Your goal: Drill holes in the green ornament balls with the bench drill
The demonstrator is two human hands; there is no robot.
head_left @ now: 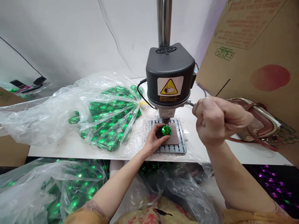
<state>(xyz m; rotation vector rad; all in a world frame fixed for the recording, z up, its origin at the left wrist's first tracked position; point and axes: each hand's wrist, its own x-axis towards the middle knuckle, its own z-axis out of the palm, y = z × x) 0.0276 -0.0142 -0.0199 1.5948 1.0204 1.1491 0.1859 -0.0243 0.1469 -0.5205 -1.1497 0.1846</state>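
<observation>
My left hand (156, 138) pinches a shiny green ball (166, 130) between thumb and fingers. The ball rests on a brown pad (174, 137) on the slotted metal base (182, 146) of a small black drill press (170, 71). Right above the ball is the chuck (165, 120); whether a bit touches the ball I cannot tell. My right hand (215, 119) is closed in a fist around the press's lever (190, 103), to the right of the machine. Dark shavings are scattered around the base.
A clear plastic bag (56, 109) full of green balls lies left of the press. More bagged green balls (77, 186) sit below the table edge. At right stand a handbag (254, 124) and a large cardboard box (238, 62). Purple balls (273, 183) show low at right.
</observation>
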